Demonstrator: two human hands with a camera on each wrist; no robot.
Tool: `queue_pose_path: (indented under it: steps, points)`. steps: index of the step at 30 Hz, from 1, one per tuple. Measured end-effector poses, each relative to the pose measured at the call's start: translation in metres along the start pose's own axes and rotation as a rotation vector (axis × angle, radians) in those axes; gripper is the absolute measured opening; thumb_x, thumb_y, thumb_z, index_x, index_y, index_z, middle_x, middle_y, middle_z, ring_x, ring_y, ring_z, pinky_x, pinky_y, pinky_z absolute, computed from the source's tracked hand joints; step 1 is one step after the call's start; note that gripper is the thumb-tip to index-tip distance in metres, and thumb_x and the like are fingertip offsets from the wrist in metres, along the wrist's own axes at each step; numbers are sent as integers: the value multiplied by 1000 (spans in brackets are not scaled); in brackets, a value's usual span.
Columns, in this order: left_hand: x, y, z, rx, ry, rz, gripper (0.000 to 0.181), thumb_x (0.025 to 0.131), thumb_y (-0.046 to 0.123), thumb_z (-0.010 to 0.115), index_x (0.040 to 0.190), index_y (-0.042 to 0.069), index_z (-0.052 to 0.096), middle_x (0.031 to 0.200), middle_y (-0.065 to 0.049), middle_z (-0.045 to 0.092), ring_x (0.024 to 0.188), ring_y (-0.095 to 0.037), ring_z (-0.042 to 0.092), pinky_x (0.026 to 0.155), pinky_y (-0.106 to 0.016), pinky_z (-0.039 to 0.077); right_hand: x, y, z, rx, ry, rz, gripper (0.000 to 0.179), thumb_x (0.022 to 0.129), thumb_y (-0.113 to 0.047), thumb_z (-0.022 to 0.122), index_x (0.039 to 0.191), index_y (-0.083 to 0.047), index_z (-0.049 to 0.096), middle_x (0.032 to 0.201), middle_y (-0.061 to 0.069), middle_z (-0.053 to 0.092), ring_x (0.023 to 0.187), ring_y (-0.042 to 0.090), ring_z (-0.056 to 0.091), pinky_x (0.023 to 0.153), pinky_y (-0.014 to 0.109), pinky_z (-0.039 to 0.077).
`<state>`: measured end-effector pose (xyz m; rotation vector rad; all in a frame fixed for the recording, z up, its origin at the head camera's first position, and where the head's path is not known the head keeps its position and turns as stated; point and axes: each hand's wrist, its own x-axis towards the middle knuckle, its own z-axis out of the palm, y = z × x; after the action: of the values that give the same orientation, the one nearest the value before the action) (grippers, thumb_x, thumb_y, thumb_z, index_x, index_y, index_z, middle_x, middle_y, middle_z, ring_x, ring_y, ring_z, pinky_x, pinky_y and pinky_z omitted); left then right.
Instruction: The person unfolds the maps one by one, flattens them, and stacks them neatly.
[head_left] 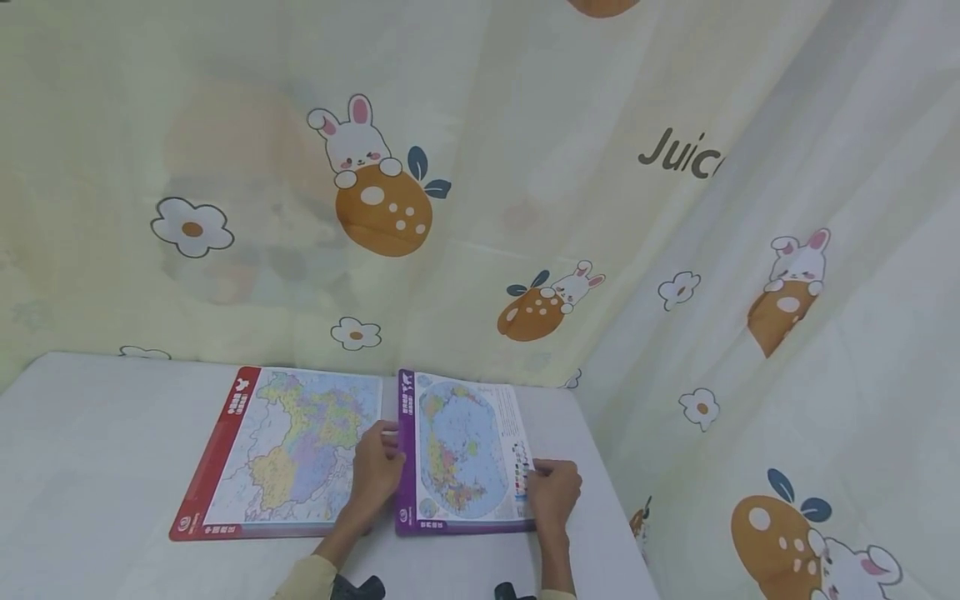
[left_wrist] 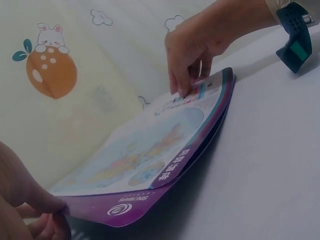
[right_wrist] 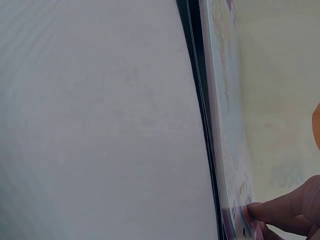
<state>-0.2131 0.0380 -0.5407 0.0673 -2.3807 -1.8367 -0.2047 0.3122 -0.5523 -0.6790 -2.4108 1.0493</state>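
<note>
1. I see the purple-edged map (head_left: 463,450) above the white table (head_left: 90,467), its near edge raised.
2. The left hand (head_left: 377,468) pinches its left edge; the right hand (head_left: 553,493) pinches its right edge.
3. At the left, the red-edged map (head_left: 300,450) lies on the table.
4. A rabbit-printed curtain (head_left: 480,167) hangs on the far side.

A purple-edged map (left_wrist: 132,145), held at two sides
The left hand (left_wrist: 22,202) pinches it at lower left, the right hand (left_wrist: 192,50) holds it toward upper right, and a bunny picture (left_wrist: 51,62) shows at upper left
</note>
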Motion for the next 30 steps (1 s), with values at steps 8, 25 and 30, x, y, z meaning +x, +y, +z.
queue_pose_path:
  steps: [8,25,30]
  points:
    - [3,-6,-7,-11,-10,-16,44,91,-14,66,135,-9,63,118,-30,74,103,-43,77,86,-50,66,1,-5,1,26,15,-1,20,89,10,72,108,10,80,103,33,78,92,45,77,74,45,61]
    - [5,-9,-19,-16,-8,-7,44,90,-17,64,133,-9,64,117,-30,75,104,-44,77,89,-51,65,6,-11,-1,-76,26,-9,18,85,6,77,102,5,83,90,24,81,75,35,74,68,37,45]
    - [7,-8,-24,-22,-1,6,45,89,-19,63,133,-10,63,115,-31,74,100,-41,77,87,-50,66,8,-13,-3,-76,40,-13,18,86,5,76,103,6,83,92,26,81,76,37,75,69,37,45]
